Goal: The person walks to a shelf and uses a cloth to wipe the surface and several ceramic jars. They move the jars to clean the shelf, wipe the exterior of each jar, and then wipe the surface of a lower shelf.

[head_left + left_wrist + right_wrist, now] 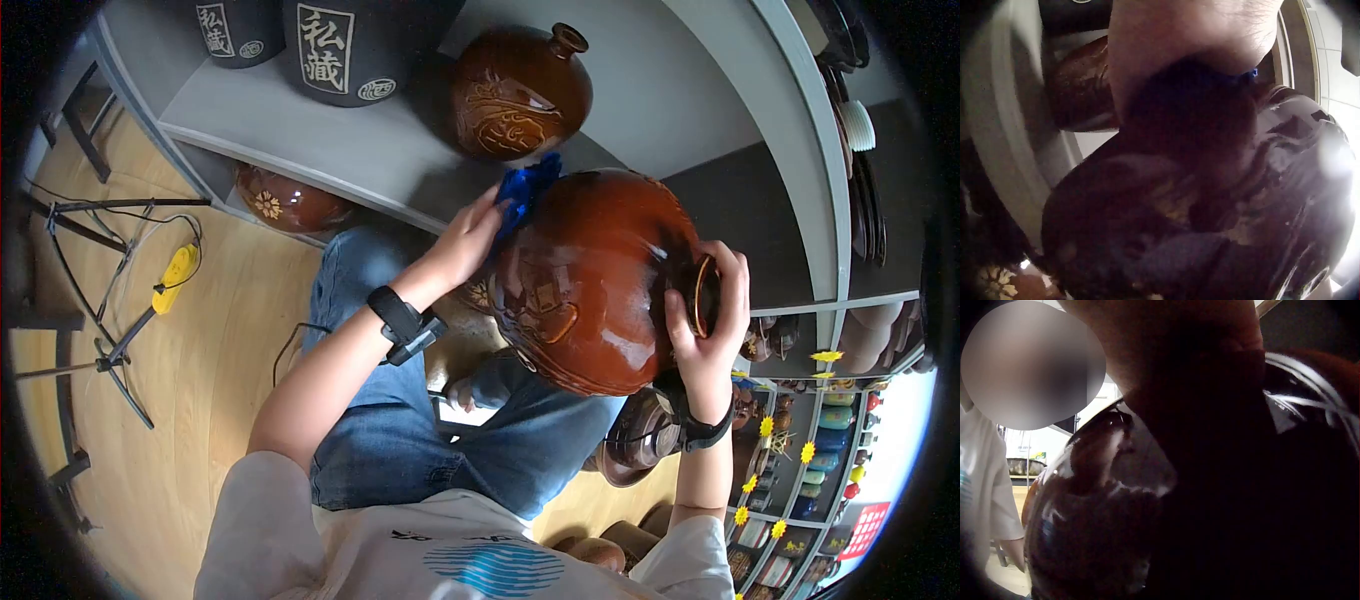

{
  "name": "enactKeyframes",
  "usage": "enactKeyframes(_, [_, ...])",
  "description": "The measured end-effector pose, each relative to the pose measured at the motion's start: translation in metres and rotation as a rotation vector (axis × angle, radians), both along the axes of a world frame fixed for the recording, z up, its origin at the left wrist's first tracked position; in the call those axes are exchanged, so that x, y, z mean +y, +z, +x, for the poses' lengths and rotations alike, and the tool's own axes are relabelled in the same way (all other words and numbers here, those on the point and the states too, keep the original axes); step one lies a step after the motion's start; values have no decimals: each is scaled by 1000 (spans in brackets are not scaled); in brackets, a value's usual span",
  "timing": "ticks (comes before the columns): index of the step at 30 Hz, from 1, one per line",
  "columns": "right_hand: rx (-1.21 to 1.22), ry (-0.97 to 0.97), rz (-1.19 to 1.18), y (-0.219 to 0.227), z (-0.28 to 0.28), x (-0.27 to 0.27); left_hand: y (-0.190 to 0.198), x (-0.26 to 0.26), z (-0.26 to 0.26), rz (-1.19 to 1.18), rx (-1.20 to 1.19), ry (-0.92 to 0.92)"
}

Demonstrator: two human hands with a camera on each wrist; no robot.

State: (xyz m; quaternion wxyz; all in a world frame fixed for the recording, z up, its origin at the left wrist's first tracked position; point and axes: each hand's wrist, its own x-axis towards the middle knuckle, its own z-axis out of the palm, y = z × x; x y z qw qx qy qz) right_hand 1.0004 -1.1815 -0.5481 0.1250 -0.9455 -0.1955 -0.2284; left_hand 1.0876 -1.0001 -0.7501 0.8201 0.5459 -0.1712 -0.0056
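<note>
A large round jar (600,285), glazed glossy reddish brown with a raised pattern, lies tilted over the person's lap, its mouth toward the right. The right hand (712,315) grips it around the neck, thumb on the near side and fingers over the rim. At the jar's far left side, the left hand (468,240) holds a crumpled blue cloth (527,190) against the glaze. In the left wrist view that hand (1191,37) is mostly in shadow, with a bit of blue showing beside it. The right wrist view shows the jar's shiny belly (1097,506) close up.
A brown jar (520,95) and black jars (355,50) with white lettering stand on the grey shelf (270,125) ahead. Another brown jar (290,200) sits below. A tripod (110,350) with a yellow power strip (177,278) is at left; shelves of pottery line the right.
</note>
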Motion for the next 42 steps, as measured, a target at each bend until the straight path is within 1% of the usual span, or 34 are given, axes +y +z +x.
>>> enactKeyframes(1, [-6,-6,4,0,0,0,-3,-1,2,3,-4,6])
enactKeyframes(3, [4,-1,3,-1,0,-2,-11,-3,-1,11,72,-37])
enactKeyframes(4, [8,-6,0,-1,0,-2,-10,0,-6,74,103,-29])
enactKeyframes(5, [13,-13,-6,-1,0,-2,-13,0,-7,74,104,-27])
enactKeyframes(8, [19,-23,-9,0,1,-2,-36,-7,-7,43,135,-30])
enactKeyframes(11, [15,-22,9,0,5,-3,-52,-7,-6,82,121,-50])
enactKeyframes(12, [12,-17,25,-1,6,-3,-57,-7,-3,53,175,-127])
enactKeyframes(13, [13,-17,23,0,5,-3,-55,-6,-3,22,229,-205])
enactKeyframes(14, [11,-21,3,1,5,-3,-53,-7,-5,20,230,-204])
enactKeyframes(16, [8,-23,-16,1,6,-3,-47,-9,-10,-51,220,-118])
enactKeyframes(17, [6,-28,-13,0,6,-4,-43,-8,-12,-52,220,-117])
enactKeyframes(19, [7,-32,-12,0,6,-4,-35,-6,-17,-133,233,-144])
enactKeyframes(20, [8,-37,-5,0,6,-3,-25,-3,-19,-136,234,-145])
enactKeyframes(23, [6,-47,-13,0,6,-4,2,7,-27,-167,178,-191])
enactKeyframes(25, [3,-47,-22,0,6,-4,15,10,-30,-45,-24,-82])
enactKeyframes(26, [7,-56,-12,0,6,-4,23,10,-31,-48,-77,-48])
enactKeyframes(29, [20,-62,15,0,8,-3,50,15,-37,130,-301,122])
enactKeyframes(31, [32,-61,30,0,8,-3,66,17,-41,157,-330,141])
enactKeyframes(33, [-4,-58,-11,-1,10,-4,87,17,-48,475,-505,251])
enactKeyframes(35, [2,-62,0,-1,8,-2,107,10,-51,613,-651,319])
enactKeyframes(37, [13,-68,16,-1,7,-3,126,3,-58,649,-762,278])
enactKeyframes(40, [-2,-47,-17,-2,5,-6,130,-4,-62,682,-780,316])
enactKeyframes(42, [38,-55,44,-1,6,-6,123,-3,-60,673,-776,324])
